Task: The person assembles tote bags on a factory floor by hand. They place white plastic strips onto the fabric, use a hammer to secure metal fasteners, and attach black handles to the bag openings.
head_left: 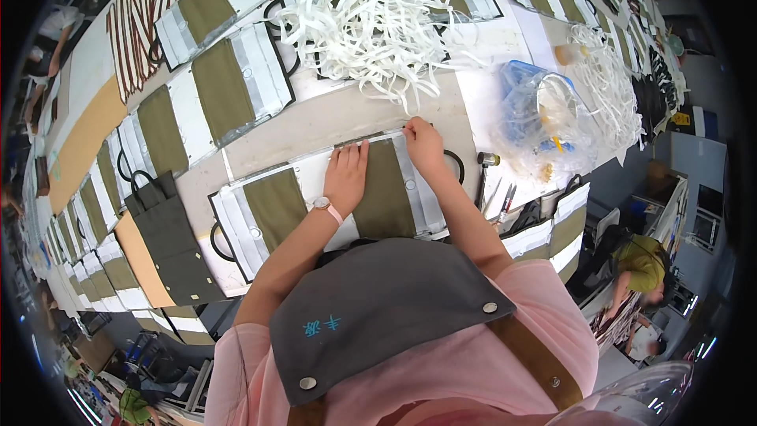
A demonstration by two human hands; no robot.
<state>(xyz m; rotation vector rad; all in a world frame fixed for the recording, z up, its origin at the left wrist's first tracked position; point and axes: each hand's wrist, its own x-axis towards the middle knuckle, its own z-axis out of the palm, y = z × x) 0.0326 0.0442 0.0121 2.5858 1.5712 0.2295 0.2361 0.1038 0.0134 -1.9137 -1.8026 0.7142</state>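
Before me on the table lies a flat, unfolded bag piece (386, 199) with olive and white bands, a dark edge and black loop handles. My left hand (345, 180), with a watch at its wrist, rests flat on a white band, fingers stretched toward the far edge. At that far edge, further right, my right hand (424, 146) is closed in a pinch by the corner. Whatever is between its fingertips is too small to make out. Beyond the hands lies a tangled heap of narrow white tape strips (371, 31).
To the right are a hammer (485, 166), a marker-like tool (509, 199) and a clear plastic bag (544, 118). A dark tote bag (169, 241) lies on the left. More striped bag pieces (225, 87) cover the far side. Another person (639, 264) sits at lower right.
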